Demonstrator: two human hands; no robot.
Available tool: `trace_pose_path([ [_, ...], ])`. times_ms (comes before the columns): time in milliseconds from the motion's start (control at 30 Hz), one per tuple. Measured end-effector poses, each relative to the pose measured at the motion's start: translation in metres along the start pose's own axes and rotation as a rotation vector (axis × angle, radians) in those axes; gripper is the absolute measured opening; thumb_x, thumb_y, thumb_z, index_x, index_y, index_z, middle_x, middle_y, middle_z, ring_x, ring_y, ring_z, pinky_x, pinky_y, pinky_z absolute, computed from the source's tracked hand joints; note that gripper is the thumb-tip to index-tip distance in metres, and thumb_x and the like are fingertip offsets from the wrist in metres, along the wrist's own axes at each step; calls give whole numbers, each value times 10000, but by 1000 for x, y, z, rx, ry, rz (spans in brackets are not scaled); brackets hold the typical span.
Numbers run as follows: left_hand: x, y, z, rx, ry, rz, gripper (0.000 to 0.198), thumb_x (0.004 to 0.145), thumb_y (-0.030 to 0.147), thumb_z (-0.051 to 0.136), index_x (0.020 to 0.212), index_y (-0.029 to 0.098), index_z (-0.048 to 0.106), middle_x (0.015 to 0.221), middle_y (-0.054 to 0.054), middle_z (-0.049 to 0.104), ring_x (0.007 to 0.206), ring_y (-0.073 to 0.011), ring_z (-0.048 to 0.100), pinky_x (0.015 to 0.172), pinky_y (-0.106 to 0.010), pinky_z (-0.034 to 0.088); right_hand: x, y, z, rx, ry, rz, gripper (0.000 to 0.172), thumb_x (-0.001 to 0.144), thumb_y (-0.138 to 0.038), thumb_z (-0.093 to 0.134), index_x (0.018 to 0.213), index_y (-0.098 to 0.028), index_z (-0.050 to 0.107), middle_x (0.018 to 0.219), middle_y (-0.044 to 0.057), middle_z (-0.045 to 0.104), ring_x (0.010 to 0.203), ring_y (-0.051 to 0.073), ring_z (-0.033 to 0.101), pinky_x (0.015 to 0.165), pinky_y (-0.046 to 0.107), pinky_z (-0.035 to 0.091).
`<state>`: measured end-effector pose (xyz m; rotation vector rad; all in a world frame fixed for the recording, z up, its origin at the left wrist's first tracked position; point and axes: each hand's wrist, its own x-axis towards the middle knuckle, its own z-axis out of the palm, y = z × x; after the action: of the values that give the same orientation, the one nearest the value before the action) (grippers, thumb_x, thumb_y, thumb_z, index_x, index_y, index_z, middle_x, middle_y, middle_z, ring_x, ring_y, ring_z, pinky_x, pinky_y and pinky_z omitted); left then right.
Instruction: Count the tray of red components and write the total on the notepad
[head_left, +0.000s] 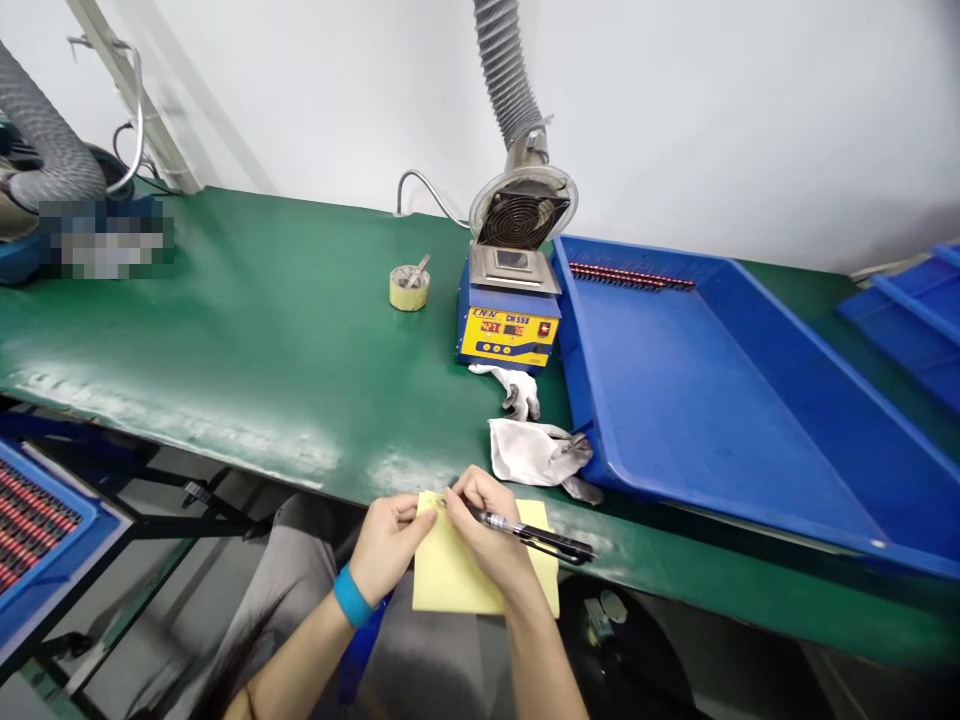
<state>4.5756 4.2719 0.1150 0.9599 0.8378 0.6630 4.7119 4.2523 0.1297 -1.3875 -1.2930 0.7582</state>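
A yellow sheet of paper (448,575) lies over the front edge of the green table (247,320). My left hand (386,545), with a blue wristband, pinches the sheet's upper left corner. My right hand (487,530) rests on the sheet, fingers closed around a black pen (536,535) whose tip points left at the paper's top edge.
Two white work gloves (536,450) lie just beyond the paper. Behind them stands a blue and yellow solder pot (510,320) under a fume hose (506,70). A large blue tray (697,400) fills the right side. A tape roll (409,287) sits mid-table. Another tray of red parts (30,520) is at lower left.
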Motion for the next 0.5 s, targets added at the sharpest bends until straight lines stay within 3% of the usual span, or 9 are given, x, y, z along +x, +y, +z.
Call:
trace_pose_path([
  [500,0,3,1,6,4,4,383,750,434,662,927,95,689,814,-99,713,680,-205,647,645,-278,481,0,3,0,-27,-6,-2,370,775,-144,488,586,-221,179,569,-55,294,528,97,317,507,243,272],
])
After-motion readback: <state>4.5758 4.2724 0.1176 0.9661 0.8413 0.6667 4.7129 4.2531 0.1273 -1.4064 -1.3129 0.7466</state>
